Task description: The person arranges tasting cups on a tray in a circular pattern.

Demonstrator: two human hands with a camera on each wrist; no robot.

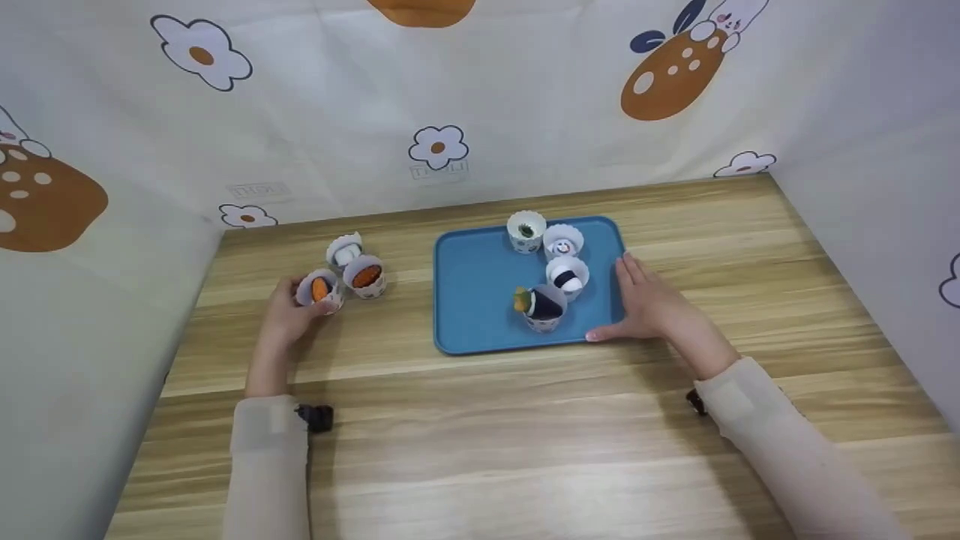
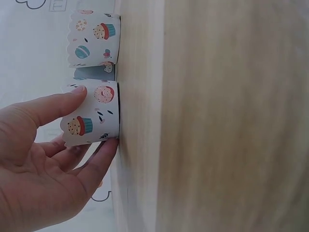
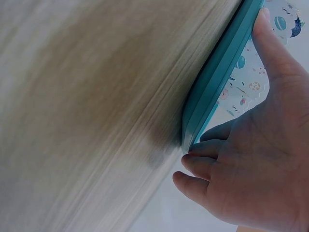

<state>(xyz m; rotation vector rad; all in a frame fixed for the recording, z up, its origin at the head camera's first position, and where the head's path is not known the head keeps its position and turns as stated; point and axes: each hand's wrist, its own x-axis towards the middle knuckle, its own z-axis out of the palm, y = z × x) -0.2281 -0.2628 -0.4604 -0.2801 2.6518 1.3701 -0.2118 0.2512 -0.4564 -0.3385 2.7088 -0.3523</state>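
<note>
My left hand (image 1: 289,315) holds a printed paper baking cup (image 2: 99,113) with an orange-topped sushi piece (image 1: 321,289) in it, thumb on one side and fingers on the other. The cup stands on the wooden table. Beside it are a cup with an orange-red topping (image 1: 367,277) and a cup with a white piece (image 1: 347,255). My right hand (image 1: 649,304) rests at the right end of a blue tray (image 1: 472,292). Its thumb (image 3: 270,46) lies on the front rim, and its other fingers touch the right rim.
On the tray's right half stand several paper cups: one with a dark cone-shaped piece (image 1: 546,304), one with a white piece banded black (image 1: 567,280), one with a white swirl (image 1: 562,245), one with something green (image 1: 526,231). A patterned cloth (image 1: 337,112) hangs behind the table (image 1: 465,435).
</note>
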